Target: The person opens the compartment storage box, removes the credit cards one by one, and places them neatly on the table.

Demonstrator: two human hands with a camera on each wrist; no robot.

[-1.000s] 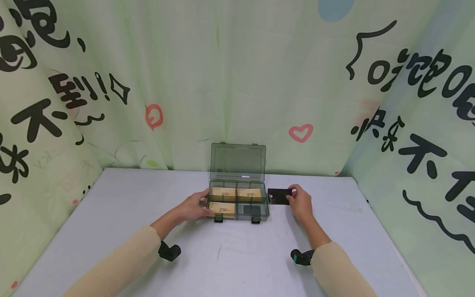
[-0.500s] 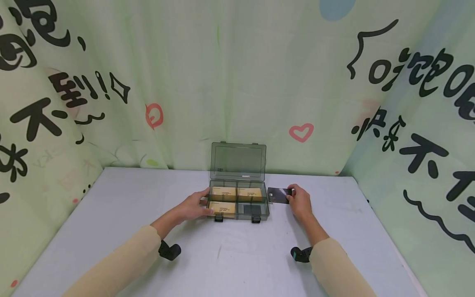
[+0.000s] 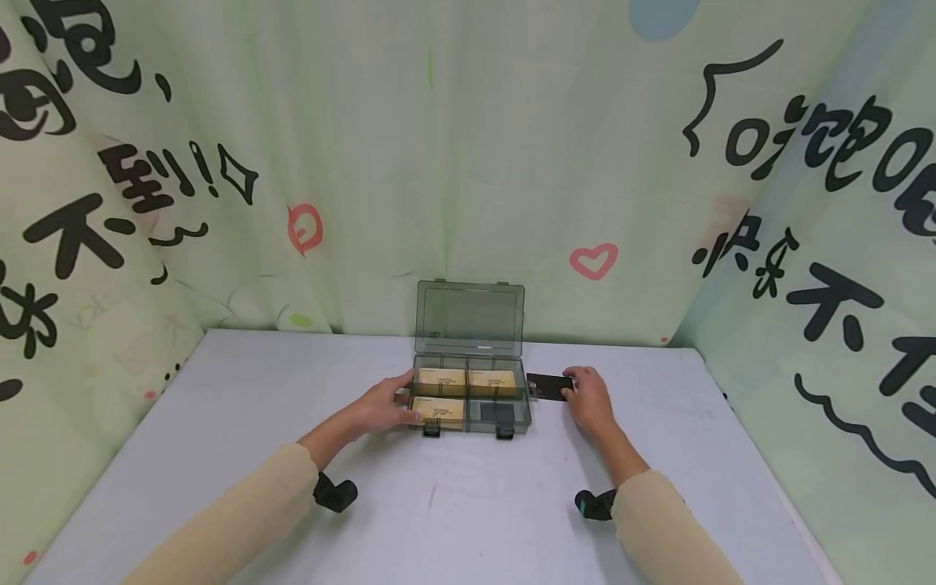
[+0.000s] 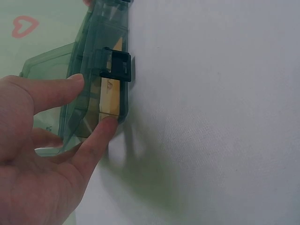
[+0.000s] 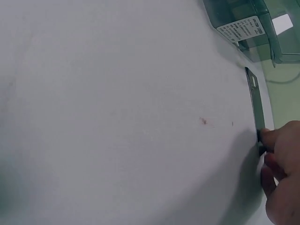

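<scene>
The dark plate (image 3: 548,387) sits left of my right hand (image 3: 591,398), between it and the right end of the box (image 3: 478,428), its long axis running left to right so that the free end points at the box. That end is just beside the wall; whether it touches I cannot tell. My right hand is the nearer one, its thumb and fingers closed in a pinch on the plate's right end. My left hand (image 3: 379,406) grips the near left corner of the box, thumb and fingers parted only by that corner. The plate is thin, flat and oblong, with a small pale slot (image 5: 254,81) near its free end. The box is smoky, see-through plastic, shallow and four-celled, its lid (image 3: 470,318) raised at the far side, black latches (image 3: 504,433) along the near wall. Blocky yellow packs (image 3: 491,380) fill both far cells and the near left; the near right shows something dark, too small to make out. Under everything spreads a white, finely grained table covering (image 3: 439,528).
</scene>
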